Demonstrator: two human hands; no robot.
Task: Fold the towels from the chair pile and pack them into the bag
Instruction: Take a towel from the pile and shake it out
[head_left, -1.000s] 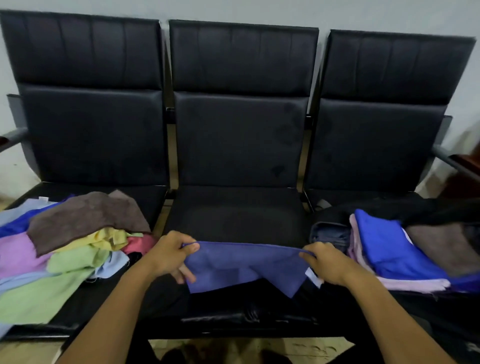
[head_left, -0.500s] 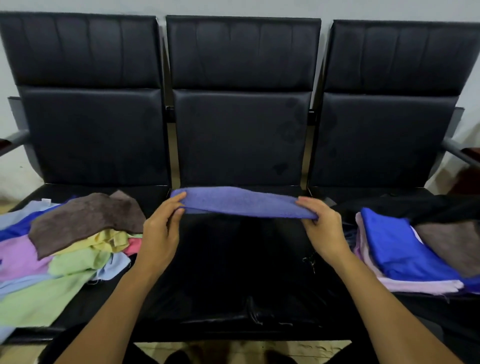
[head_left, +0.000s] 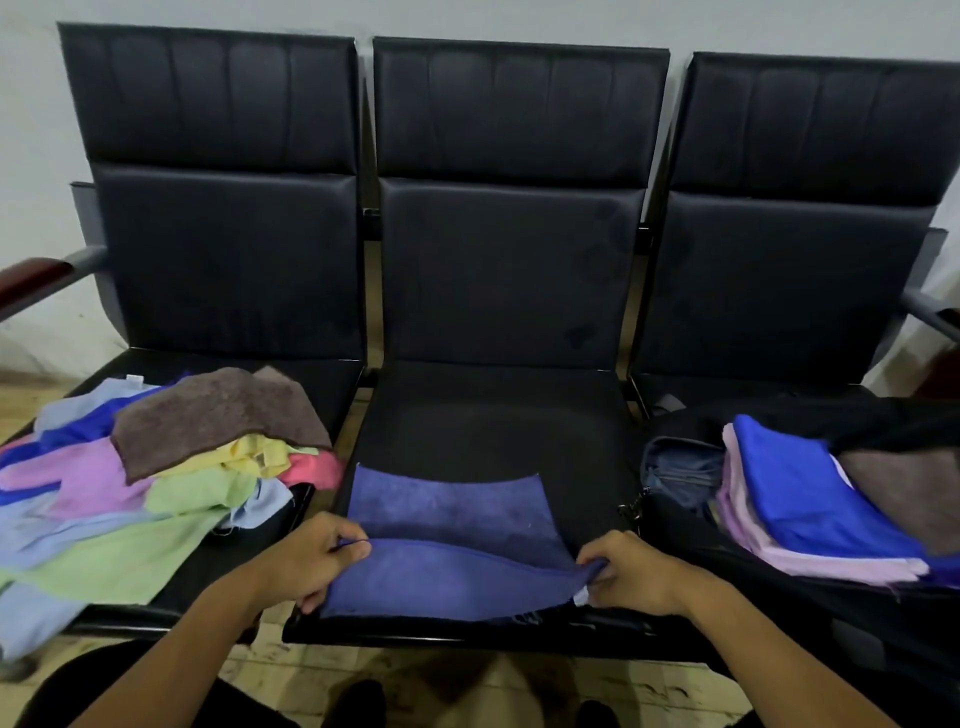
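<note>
A purple towel (head_left: 447, 525) is spread on the middle seat (head_left: 498, 415); its near corners are pinched by the left hand (head_left: 311, 564) and right hand (head_left: 631, 574). The unfolded pile (head_left: 156, 467) lies left, the bag (head_left: 810, 499) right.

We see our two forearms bare from the bottom edge of the frame up to the wrists — no sleeve, watch, ring or band shows on either. The left hand (head_left: 311, 564) and right hand (head_left: 631, 574) are bare too, with short, plain fingernails. Low down between the arms lie dark trousers (head_left: 130, 686) and the rounded toes of dark shoes (head_left: 358, 701) — too dim to tell any detail.
</note>
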